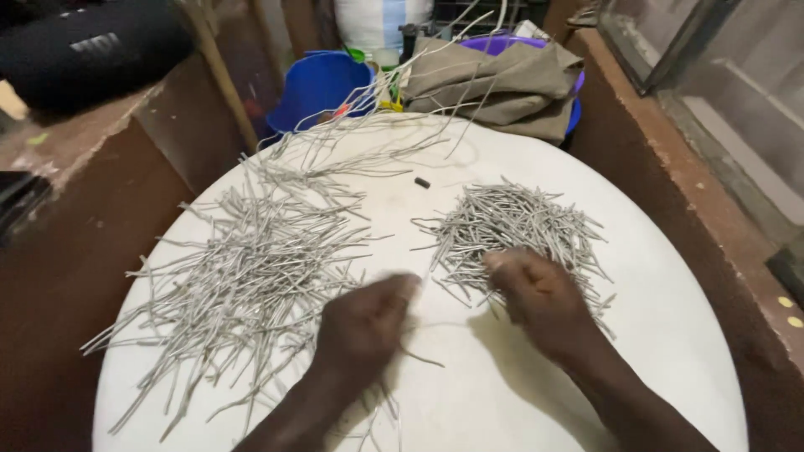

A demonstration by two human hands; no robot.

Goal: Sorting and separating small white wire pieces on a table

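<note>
— Sizing it up: one round white table (670,335), two heaps of grey wire pieces — the big loose heap (251,276) left, the smaller heap (519,226) right.
— And the hands?
— Left hand (364,326) and right hand (540,297) look curled between the heaps; motion blur hides any grip. Pieces seem light, thin, springy; pinch mid-length.

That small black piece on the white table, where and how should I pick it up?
Pinch the small black piece across its short sides, coming straight down from above. It lies flat and alone on the white table, between the two heaps of grey wire pieces, so nothing crowds it.
</note>
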